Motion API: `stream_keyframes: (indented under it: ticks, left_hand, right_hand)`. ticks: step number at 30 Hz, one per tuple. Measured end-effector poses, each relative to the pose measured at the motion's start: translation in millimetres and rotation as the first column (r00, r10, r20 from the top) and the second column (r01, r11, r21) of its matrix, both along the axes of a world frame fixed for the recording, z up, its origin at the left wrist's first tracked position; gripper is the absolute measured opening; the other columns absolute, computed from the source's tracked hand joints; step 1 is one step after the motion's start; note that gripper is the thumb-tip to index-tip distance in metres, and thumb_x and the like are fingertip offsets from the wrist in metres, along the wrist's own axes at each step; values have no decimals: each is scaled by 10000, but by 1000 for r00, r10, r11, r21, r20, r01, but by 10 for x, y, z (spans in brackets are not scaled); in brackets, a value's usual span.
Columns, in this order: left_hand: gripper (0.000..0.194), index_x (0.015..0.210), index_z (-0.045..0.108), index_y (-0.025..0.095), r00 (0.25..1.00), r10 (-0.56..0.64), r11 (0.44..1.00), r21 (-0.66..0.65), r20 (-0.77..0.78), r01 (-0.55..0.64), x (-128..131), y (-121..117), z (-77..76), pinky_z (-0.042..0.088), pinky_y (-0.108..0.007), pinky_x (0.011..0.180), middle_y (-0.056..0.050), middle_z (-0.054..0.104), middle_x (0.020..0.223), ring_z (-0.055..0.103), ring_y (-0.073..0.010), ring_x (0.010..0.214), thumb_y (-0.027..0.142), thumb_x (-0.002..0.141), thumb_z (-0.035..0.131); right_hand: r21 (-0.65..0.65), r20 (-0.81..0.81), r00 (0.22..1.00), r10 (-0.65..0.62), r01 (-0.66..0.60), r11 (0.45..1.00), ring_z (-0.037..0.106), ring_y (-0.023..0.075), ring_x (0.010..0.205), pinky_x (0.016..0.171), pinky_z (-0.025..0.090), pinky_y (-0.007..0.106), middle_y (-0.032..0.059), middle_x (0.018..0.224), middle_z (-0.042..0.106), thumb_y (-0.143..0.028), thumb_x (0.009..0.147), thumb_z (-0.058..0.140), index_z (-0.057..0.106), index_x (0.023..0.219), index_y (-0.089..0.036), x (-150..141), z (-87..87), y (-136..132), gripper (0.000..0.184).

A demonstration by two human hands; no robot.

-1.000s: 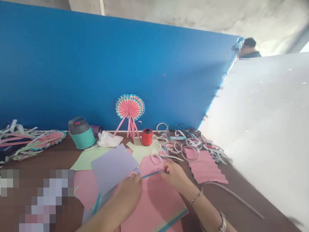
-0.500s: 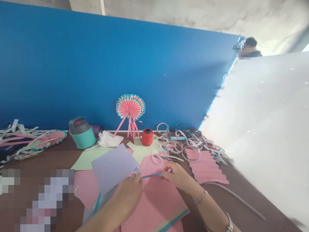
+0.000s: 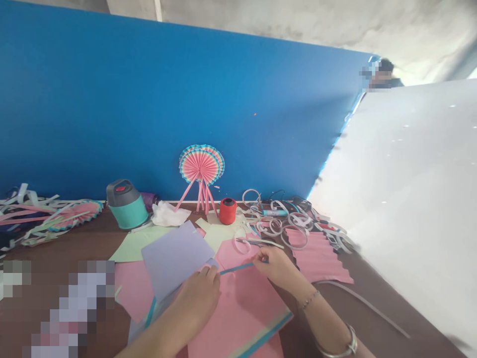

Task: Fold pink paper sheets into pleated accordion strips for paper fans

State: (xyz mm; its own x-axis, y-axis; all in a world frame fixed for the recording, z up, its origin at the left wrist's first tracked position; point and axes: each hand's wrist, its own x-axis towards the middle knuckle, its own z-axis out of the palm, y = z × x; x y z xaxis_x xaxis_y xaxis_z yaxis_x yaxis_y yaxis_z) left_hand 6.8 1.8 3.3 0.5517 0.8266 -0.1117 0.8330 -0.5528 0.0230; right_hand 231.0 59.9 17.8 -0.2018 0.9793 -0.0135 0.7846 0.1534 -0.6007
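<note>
At the near edge of the table [image 3: 357, 318], the left hand [image 3: 199, 296] presses flat on pink paper [image 3: 238, 303] — the right hand [image 3: 264, 259] pinching a blue strip [image 3: 237, 268] along the paper's far edge.

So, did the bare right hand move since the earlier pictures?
Yes. The bare right hand has shifted a little to the right, closer to the wavy pink paper sheet, which has stayed put.
</note>
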Motion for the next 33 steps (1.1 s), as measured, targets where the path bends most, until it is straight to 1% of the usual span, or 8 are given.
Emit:
stream_keyframes:
  ticks: [3,6,9,12,17,22,28,33]
  left_hand:
    - [266,1033,623,122,999,17,1000,-21,-35,-17,-1,0,17,442,-341,794,-130,583,990,535,-244,966,111,903,392]
    - [269,1086,612,113,997,69,995,-67,-29,-71,22,-2,113,464,-362,795,-143,585,1054,550,-260,980,131,902,417]
    - [287,1140,593,101,995,101,989,-110,-23,-103,46,-9,195,474,-403,816,-157,579,1115,556,-283,1003,165,908,437]
    - [286,1140,592,102,994,103,989,-103,-26,-105,46,-22,203,482,-432,811,-159,580,1124,558,-302,1012,170,909,439]
    - [273,1116,602,120,996,92,994,-61,-13,-92,26,-36,156,491,-409,788,-148,586,1091,567,-291,986,184,913,432]
    - [280,1113,602,111,996,87,994,-59,-32,-89,30,-16,157,486,-410,802,-150,584,1090,562,-294,997,179,908,422]
    - [290,1114,604,114,996,93,994,-60,-12,-94,17,-15,124,480,-388,821,-148,584,1090,563,-274,991,185,906,416]
    - [288,1114,607,113,996,77,996,-42,-41,-79,25,-23,148,483,-410,812,-151,588,1093,566,-286,984,184,912,414]
  right_hand:
    - [24,65,997,-34,32,999,585,171,682,599,340,239,46,696,685,-157,717,548,639,630,-154,-7,-22,31,126]
    - [77,124,991,-50,41,996,574,162,667,590,321,236,38,672,668,-143,734,550,618,602,-156,-28,-57,49,148]
    - [132,183,981,-65,41,990,561,153,672,589,311,230,41,697,646,-127,740,556,598,588,-155,-46,-88,60,160]
    - [156,203,976,-78,47,987,557,144,684,600,314,221,44,744,629,-123,745,562,588,583,-154,-50,-110,69,167]
    - [148,196,977,-80,51,988,555,141,697,611,318,215,32,741,611,-129,738,581,582,580,-156,-29,-179,102,160]
    - [122,195,978,-74,51,991,553,139,709,610,318,213,25,731,610,-129,732,579,579,584,-156,-12,-242,139,150]
    - [92,233,970,-76,56,994,559,145,716,606,314,224,35,740,626,-125,716,567,573,561,-158,-19,-224,155,159]
    - [43,231,970,-71,63,997,561,148,701,602,319,227,42,736,641,-118,696,555,560,540,-160,-31,-192,167,162]
